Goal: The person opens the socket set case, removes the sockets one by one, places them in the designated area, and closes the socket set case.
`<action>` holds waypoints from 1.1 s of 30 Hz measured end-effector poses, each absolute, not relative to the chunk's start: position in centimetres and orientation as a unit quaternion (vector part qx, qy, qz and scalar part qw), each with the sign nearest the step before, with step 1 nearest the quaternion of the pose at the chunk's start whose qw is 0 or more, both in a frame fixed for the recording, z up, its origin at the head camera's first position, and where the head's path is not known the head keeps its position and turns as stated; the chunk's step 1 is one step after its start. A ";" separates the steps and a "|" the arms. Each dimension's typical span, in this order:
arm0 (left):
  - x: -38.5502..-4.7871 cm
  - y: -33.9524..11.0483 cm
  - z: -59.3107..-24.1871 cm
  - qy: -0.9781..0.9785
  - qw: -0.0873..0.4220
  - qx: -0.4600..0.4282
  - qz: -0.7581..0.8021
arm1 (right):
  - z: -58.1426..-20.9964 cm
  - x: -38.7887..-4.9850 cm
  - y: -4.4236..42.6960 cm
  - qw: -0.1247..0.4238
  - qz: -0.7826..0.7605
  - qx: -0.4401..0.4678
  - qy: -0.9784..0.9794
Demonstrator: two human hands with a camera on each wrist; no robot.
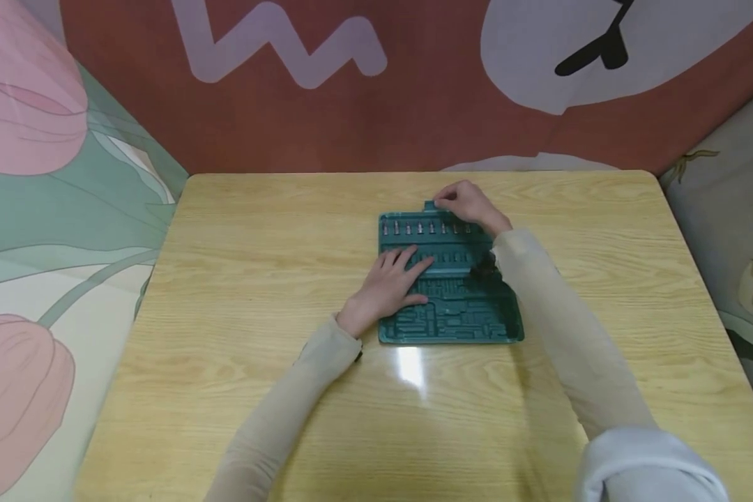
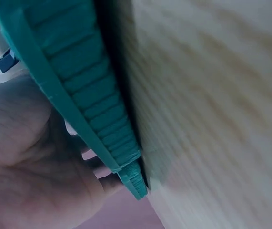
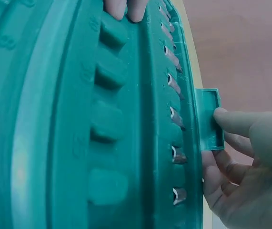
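A green moulded plastic tool tray (image 1: pixel 470 317) lies on the table, with shaped recesses over its surface. Several small metal bits (image 3: pixel 175 117) stand in a row along its far side. My left hand (image 1: pixel 385 284) rests on the tray's left part, fingers spread; in the left wrist view, its palm (image 2: pixel 26 157) shows beside the tray's ribbed side wall (image 2: pixel 85 81). At the far edge, my right hand (image 1: pixel 467 201) pinches a small protruding tab (image 3: pixel 209 119) between thumb and fingers. Two left fingertips (image 3: pixel 136 9) touch the tray in the right wrist view.
The wooden table (image 1: pixel 251 279) extends around the tray on all sides. Behind its back edge rises a reddish-brown patterned wall (image 1: pixel 414 125). A flower-patterned wall (image 1: pixel 31 230) stands to the left, and another patterned wall (image 1: pixel 728 209) to the right.
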State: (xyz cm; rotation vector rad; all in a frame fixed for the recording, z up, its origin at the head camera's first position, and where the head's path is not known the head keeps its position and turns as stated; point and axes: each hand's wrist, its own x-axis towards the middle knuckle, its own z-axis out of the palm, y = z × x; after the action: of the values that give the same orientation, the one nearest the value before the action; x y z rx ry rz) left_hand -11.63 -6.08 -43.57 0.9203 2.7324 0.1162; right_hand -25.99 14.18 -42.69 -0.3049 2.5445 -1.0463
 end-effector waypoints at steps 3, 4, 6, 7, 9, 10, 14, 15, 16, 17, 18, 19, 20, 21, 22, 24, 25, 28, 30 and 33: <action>-11.6 -5.8 -43.5 0.940 0.136 0.313 0.026 | -42.2 -25.5 14.8 0.189 -0.396 -0.107 0.892; -11.6 -5.8 -43.5 0.940 0.136 0.313 0.022 | -41.9 -25.3 15.2 0.187 -0.411 -0.106 0.886; -11.5 -5.7 -43.5 0.940 0.137 0.313 0.017 | -41.0 -24.8 16.1 0.174 -0.443 -0.100 0.874; -11.5 -5.7 -43.5 0.940 0.136 0.313 0.016 | -40.6 -24.4 16.6 0.166 -0.459 -0.097 0.867; -11.5 -5.8 -43.5 0.940 0.138 0.313 0.015 | -39.8 -23.7 17.5 0.145 -0.481 -0.097 0.859; -11.4 -5.8 -43.5 0.940 0.139 0.312 0.016 | -39.5 -23.3 17.9 0.134 -0.483 -0.100 0.860; -11.3 -6.0 -43.7 0.941 0.144 0.306 0.012 | -39.6 -21.7 18.7 0.125 -0.468 -0.104 0.869; -11.3 -6.1 -43.7 0.941 0.142 0.306 0.012 | -39.9 -21.4 18.8 0.127 -0.462 -0.100 0.872; -11.3 -6.1 -43.7 0.942 0.139 0.306 0.012 | -40.3 -21.1 18.9 0.129 -0.455 -0.095 0.876; -11.3 -6.1 -43.7 0.942 0.136 0.306 0.013 | -40.8 -20.8 19.0 0.131 -0.448 -0.087 0.880; -11.3 -6.1 -43.8 0.942 0.134 0.307 0.013 | -41.3 -20.6 19.0 0.131 -0.441 -0.079 0.884; -11.3 -6.0 -43.8 0.942 0.133 0.308 0.015 | -41.8 -20.4 19.1 0.129 -0.434 -0.071 0.889; -11.3 -6.0 -43.8 0.942 0.134 0.309 0.017 | -42.3 -20.2 19.1 0.126 -0.429 -0.063 0.892; -11.3 -6.0 -43.9 0.941 0.133 0.311 0.017 | -42.8 -20.1 19.1 0.122 -0.425 -0.054 0.896; -11.3 -6.0 -43.9 0.940 0.134 0.313 0.019 | -43.2 -20.0 19.1 0.115 -0.421 -0.047 0.898; -11.3 -6.0 -44.0 0.938 0.134 0.319 0.020 | -43.8 -19.8 19.1 0.097 -0.419 -0.033 0.902; -11.3 -6.1 -44.0 0.937 0.133 0.322 0.018 | -44.1 -19.8 19.0 0.086 -0.419 -0.031 0.903; -11.3 -6.5 -44.0 0.933 0.128 0.336 0.011 | -44.5 -19.8 18.8 0.068 -0.408 -0.030 0.910; -11.4 -6.9 -44.0 0.928 0.130 0.349 0.013 | -44.6 -19.8 18.8 0.064 -0.401 -0.035 0.913; -11.4 -7.6 -43.7 0.918 0.150 0.365 0.035 | -44.4 -19.7 18.9 0.073 -0.400 -0.040 0.913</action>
State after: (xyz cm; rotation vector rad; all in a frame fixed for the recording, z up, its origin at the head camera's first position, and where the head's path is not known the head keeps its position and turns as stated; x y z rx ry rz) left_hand -11.45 -7.56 -43.72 1.0476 2.6389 0.1005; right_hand -19.71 18.86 -44.42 -0.1197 2.7419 -1.2018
